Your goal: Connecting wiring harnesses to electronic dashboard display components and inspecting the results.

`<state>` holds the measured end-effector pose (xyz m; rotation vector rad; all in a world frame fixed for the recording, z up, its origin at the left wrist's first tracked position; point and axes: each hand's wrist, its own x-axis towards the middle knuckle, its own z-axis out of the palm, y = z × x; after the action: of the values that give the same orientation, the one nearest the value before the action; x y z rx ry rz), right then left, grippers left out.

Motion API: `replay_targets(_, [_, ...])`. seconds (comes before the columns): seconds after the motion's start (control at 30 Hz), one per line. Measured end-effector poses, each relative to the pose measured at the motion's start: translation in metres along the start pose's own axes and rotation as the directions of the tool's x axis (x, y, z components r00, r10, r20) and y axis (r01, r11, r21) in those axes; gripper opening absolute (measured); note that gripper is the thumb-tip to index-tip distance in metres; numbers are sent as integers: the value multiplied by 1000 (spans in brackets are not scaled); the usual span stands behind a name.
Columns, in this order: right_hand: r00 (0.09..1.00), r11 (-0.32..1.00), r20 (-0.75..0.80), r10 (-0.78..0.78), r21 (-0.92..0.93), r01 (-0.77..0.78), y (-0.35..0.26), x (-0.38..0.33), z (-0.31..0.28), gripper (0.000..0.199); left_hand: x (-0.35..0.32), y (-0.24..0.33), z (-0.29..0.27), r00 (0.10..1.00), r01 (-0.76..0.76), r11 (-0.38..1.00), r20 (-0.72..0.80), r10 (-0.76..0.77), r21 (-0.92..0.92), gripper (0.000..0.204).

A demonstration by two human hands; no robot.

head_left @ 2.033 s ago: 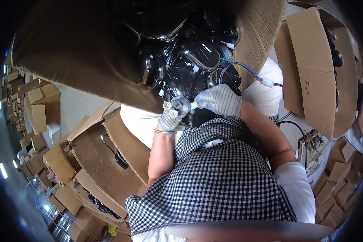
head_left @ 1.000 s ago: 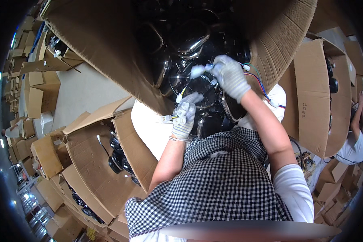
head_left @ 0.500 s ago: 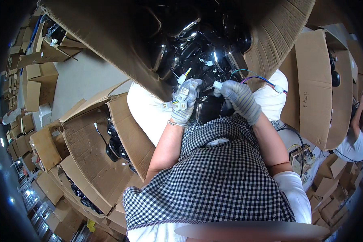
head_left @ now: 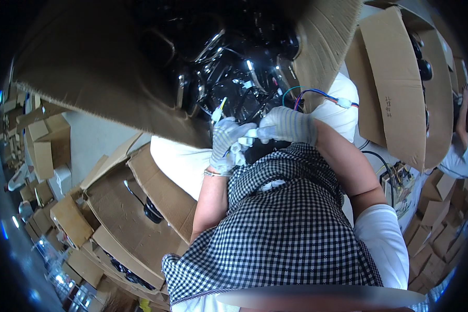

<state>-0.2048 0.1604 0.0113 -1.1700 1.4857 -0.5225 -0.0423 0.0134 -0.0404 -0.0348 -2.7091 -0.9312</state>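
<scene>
My left hand (head_left: 224,141): forearm rising from below, fingers curled round a bunch of white connectors (head_left: 236,155). Between the hands, a white plug (head_left: 248,137) — just right of my left fingers, close to both hands, its long axis seemingly crosswise. My right hand (head_left: 287,127): forearm slanting in from lower right, back upward, fingers pointing left, their tips apparently pinching the plug's right end — finer contact blurred.

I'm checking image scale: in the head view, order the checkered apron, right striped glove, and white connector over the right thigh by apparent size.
Checkered apron
Right striped glove
White connector
Nearness may enlarge the apron.
</scene>
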Motion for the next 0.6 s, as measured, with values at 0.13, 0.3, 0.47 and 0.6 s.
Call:
replay_targets(0.13, [920,961,-279,-276,-82,264,41,21,39,24,2,13,-7,982,177,984,65,-179,37,25])
replay_targets(0.3, [925,966,-336,-177,122,229,38,25,48,24,-5,10,-9,946,280,960,177,-271,-28,18])
replay_targets(0.47, [835,963,-485,-259,-58,264,39,24,52,26,-6,12,-4,960,274,960,84,-269,-54,19])
replay_targets(0.6, [819,941,-544,-180,-338,-17,21,4,41,13,-10,11,-4,937,345,914,19,-349,-213,18])
